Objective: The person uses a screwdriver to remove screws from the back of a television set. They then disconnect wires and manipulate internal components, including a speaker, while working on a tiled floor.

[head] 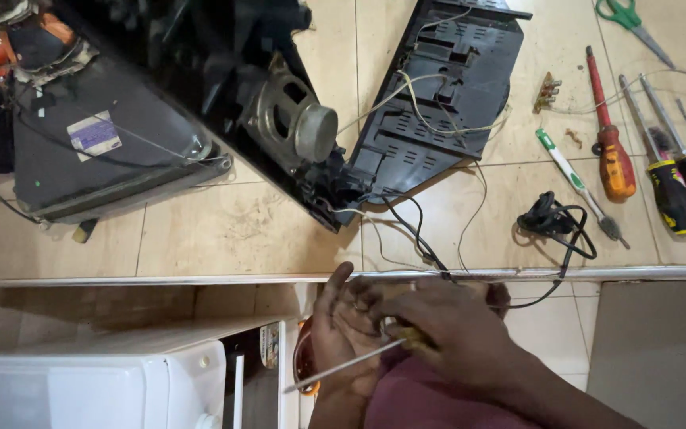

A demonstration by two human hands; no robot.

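The right hand grips a screwdriver by its handle; the left hand curls loosely beside its thin, stiff, light shaft, probably slippery.

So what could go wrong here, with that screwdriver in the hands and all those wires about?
The screwdriver in the right hand has its tip close to the left hand; a slip might jab it. The black cable running to the hands could snag and tug the back cover.
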